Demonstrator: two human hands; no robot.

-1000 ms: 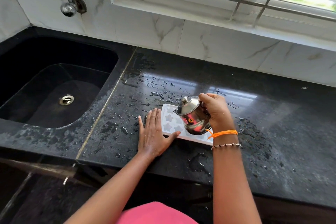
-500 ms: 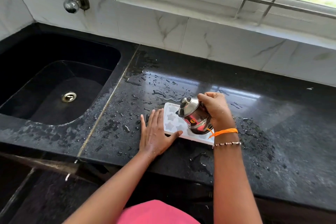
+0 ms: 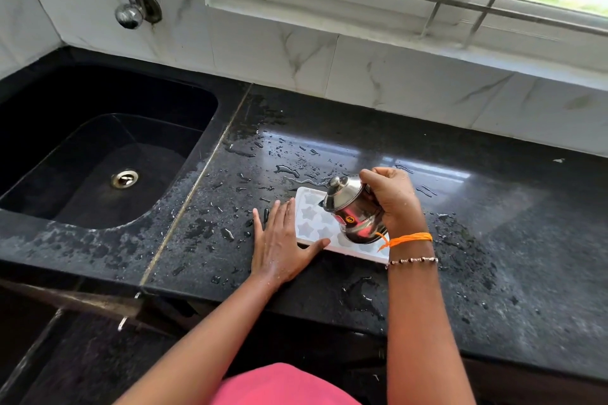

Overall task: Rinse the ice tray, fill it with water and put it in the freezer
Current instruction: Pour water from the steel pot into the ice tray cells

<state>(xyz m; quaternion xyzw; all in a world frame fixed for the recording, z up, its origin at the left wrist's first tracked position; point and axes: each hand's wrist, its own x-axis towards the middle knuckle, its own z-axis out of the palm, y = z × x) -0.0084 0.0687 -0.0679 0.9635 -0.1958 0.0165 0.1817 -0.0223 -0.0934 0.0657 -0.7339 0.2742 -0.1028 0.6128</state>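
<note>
White ice tray (image 3: 316, 223) with star-shaped cups, flat on the wet black counter (image 3: 493, 240), right of the sink (image 3: 98, 148). Left hand (image 3: 283, 240) flat on the counter against the tray's left end, fingers straight, thumb along its near edge. Right hand (image 3: 391, 200) above the tray, curled round a lidded steel pot (image 3: 353, 210) tilted toward the cups.
</note>
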